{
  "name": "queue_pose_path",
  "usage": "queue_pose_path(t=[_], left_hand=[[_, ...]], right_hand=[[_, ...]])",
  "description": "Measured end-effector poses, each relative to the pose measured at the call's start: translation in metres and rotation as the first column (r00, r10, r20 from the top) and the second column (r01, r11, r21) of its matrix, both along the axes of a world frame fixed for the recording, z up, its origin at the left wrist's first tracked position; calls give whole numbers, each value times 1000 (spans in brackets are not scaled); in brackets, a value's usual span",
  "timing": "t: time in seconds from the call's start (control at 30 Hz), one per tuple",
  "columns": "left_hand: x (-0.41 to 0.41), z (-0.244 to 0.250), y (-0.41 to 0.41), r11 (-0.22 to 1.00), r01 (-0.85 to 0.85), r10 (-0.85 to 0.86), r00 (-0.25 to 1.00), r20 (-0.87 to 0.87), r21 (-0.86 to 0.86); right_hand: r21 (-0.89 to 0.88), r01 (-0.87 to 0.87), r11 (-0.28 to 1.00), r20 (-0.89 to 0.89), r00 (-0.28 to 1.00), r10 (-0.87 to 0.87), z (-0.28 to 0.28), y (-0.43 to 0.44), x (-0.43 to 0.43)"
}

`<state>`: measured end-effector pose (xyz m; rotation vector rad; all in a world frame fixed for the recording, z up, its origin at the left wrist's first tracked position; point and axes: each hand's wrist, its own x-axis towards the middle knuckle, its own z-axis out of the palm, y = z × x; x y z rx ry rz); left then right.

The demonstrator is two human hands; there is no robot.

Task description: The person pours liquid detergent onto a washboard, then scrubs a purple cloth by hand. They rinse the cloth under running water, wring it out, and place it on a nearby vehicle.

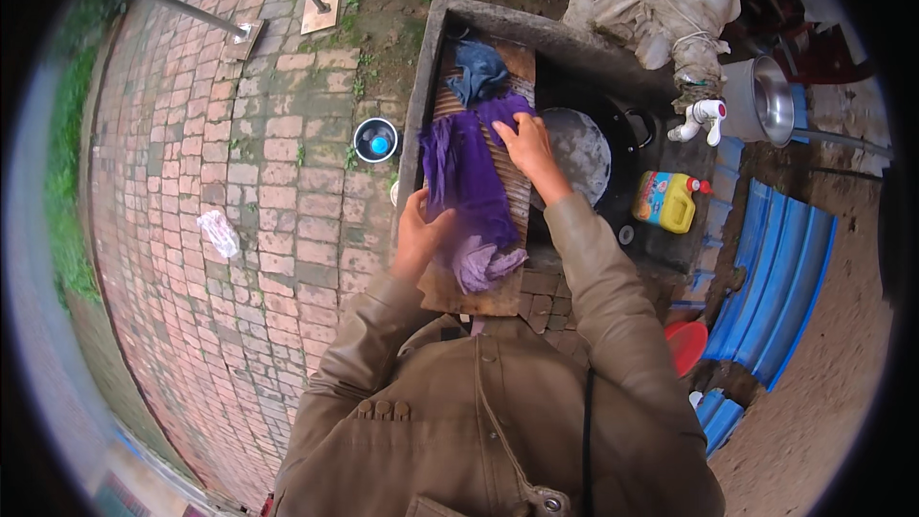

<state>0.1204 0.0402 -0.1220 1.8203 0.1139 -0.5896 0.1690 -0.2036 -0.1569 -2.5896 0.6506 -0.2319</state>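
Note:
A wet purple cloth lies spread over a ribbed wooden washboard, which rests in a concrete sink. My right hand has its fingers closed on the cloth's upper right part. At the cloth's lower left edge is my left hand, thumb and fingers spread around that edge; whether it grips is unclear. A pale lilac cloth is bunched at the board's near end. Farther up the board sits a crumpled blue cloth.
Right of the board, a dark pot holds sudsy water. A yellow detergent bottle lies on the sink's ledge, below a white tap. A small basin stands on the brick paving; a metal bucket is at right.

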Motion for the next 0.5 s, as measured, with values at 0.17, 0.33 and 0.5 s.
queue_pose_path(t=[0.17,0.33,0.5], left_hand=[[2,-8,8,996,-25,31,997,-66,87],[-6,29,-5,958,6,-32,996,86,288],[-6,72,-15,964,54,-187,835,518,261]], right_hand=[[313,58,948,-57,997,-42,17,12,-1],[559,-123,820,309,949,-69,117,2,-9],[352,-473,808,447,843,300,208,14,-38]])
